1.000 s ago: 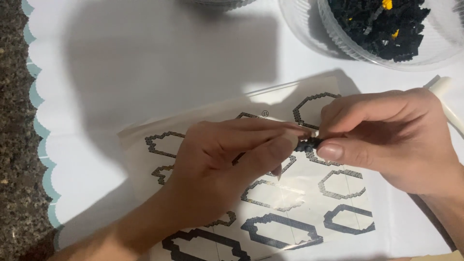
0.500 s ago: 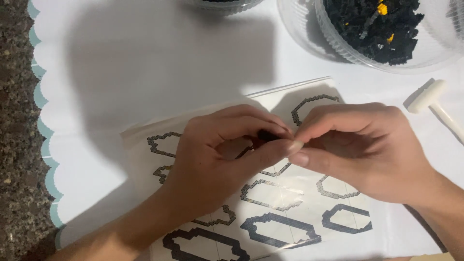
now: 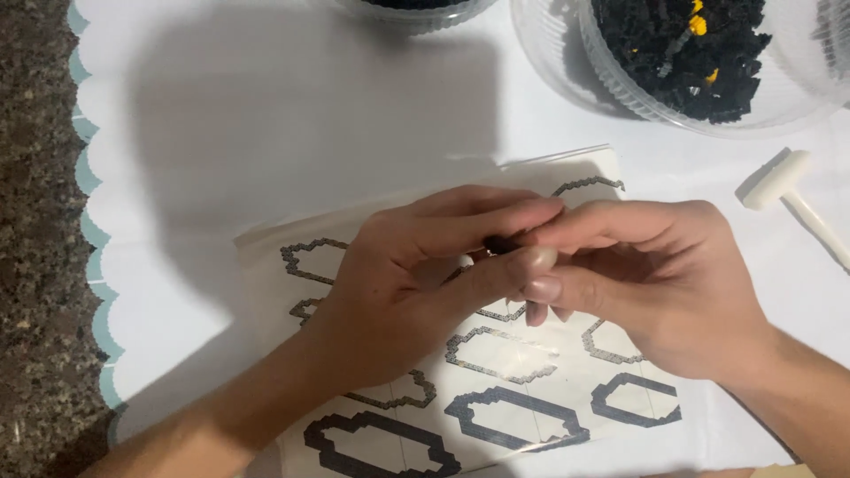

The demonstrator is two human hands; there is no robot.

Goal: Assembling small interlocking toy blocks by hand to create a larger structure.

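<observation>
Head view: both hands meet over the middle of a pattern sheet, a clear-sleeved page printed with dark stepped outlines. The left hand and the right hand pinch one small dark piece between them, fingers of each closed on it from either side; most of the piece is hidden, so its shape cannot be told. By the look of it, the step in hand is pressing or fitting tiny blocks together above the sheet. The next move seems to call for a fine, steady squeeze with the piece kept aligned.

The worktop is covered by a white cloth with a scalloped teal edge, speckled stone showing at nine o'clock. At one o'clock stands a clear tub of black pieces, a few yellow among them. At three o'clock lies a small white mallet, well apart from the hands.
</observation>
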